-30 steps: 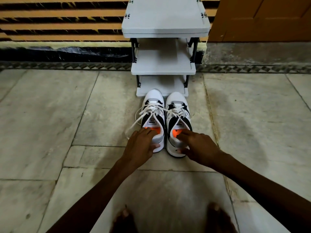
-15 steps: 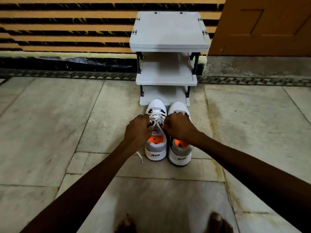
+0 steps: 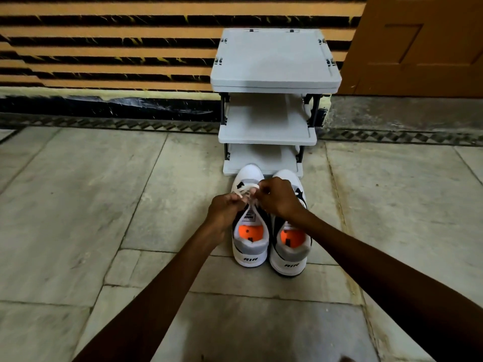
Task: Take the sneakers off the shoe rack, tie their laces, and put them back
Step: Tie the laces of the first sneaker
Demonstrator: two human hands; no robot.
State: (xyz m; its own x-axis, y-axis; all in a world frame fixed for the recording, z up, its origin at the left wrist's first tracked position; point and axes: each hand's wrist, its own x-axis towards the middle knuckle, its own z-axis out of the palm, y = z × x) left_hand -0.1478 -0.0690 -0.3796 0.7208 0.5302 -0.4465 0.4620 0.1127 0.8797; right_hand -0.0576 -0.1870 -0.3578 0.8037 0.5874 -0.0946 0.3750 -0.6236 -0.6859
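Note:
Two white, black and grey sneakers with orange insoles stand side by side on the floor, heels toward me: the left sneaker (image 3: 250, 246) and the right sneaker (image 3: 290, 253). Both hands are over the left sneaker's tongue. My left hand (image 3: 225, 210) and my right hand (image 3: 277, 195) each pinch the white laces (image 3: 244, 192), pulled up between them. The grey three-shelf shoe rack (image 3: 274, 79) stands just behind the toes, its shelves bare. The right sneaker's laces are hidden under my right hand.
A striped orange and black wall (image 3: 104, 48) runs behind the rack, with a brown door (image 3: 423, 43) to its right. Pale marble floor tiles (image 3: 78, 205) spread on both sides of the sneakers.
My hands left the sneakers' collars, moved forward to the left sneaker's laces and took hold of them, then lifted them slightly. The loose lace end trailing on the floor is gathered up.

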